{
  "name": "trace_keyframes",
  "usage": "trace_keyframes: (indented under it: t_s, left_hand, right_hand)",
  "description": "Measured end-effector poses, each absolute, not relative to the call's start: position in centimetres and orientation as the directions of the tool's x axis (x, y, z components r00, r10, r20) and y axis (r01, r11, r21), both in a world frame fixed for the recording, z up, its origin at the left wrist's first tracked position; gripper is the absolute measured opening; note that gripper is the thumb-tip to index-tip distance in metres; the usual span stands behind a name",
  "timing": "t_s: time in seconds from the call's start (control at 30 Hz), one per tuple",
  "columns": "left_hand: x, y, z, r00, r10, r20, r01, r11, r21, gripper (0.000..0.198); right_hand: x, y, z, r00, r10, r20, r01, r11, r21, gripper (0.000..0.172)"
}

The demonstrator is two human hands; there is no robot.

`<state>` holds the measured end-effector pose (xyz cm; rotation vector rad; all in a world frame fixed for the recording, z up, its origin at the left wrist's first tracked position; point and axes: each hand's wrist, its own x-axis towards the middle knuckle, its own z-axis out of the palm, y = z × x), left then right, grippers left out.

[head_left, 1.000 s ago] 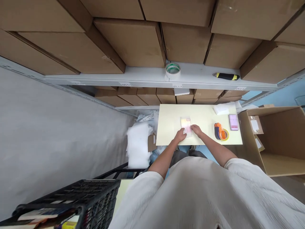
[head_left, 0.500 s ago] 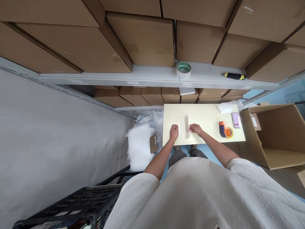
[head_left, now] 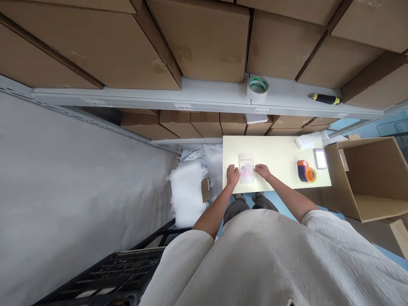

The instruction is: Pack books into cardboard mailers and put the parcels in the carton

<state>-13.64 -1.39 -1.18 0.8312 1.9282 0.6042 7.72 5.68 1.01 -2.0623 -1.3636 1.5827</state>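
Observation:
A flat packet with a pink and yellow print lies on the pale yellow board, between my two hands. My left hand is closed with curled fingers at the packet's left edge; whatever it may pinch is too small to make out. At the right edge, my right hand has its fingertips pressed together, and what they hold is hidden. An orange and dark blue tape dispenser stands farther right on the board. Behind it is a phone-like item with a blurred screen.
Cardboard boxes fill the shelf, which also bears a tape roll and a black and yellow cutter. White foam sheets lie left, an open carton right, a black crate lower left.
The narrow, edge-on packet between my hands now shows its broad printed face. Both hands stay beside it. The view has shifted slightly.

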Motion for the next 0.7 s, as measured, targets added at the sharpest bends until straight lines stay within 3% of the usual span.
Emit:
trace_keyframes:
  t_s: [0.17,0.4,0.47,0.57,0.7]
  left_hand:
    - [-13.5,-1.6,-1.3,-0.302,0.753,-0.584,0.268,0.655,0.706,0.041]
    - [-13.2,-1.2,-0.8,-0.245,0.727,-0.641,0.186,0.684,0.705,0.028]
    - [-13.6,-1.1,-0.8,-0.251,0.737,-0.627,0.184,0.673,0.717,0.026]
    - [-14.6,-0.8,-0.7,-0.286,0.794,-0.537,0.238,0.601,0.763,0.03]
    - [-16.6,0.1,-0.3,-0.318,0.898,-0.303,0.427,0.421,0.8,0.042]
  right_hand:
    - [6.5,5.7,0.3,-0.006,0.763,-0.647,0.581,-0.524,-0.623,0.023]
    - [4.7,5.7,0.0,0.052,0.775,-0.63,0.647,-0.507,-0.569,0.007]
    - [3.9,6.0,0.1,0.048,0.784,-0.619,0.657,-0.491,-0.572,0.011]
    - [2.1,7.5,0.3,-0.011,0.791,-0.612,0.625,-0.472,-0.622,0.011]
    - [-1.2,10.7,0.5,-0.075,0.802,-0.592,0.545,-0.464,-0.698,0.007]
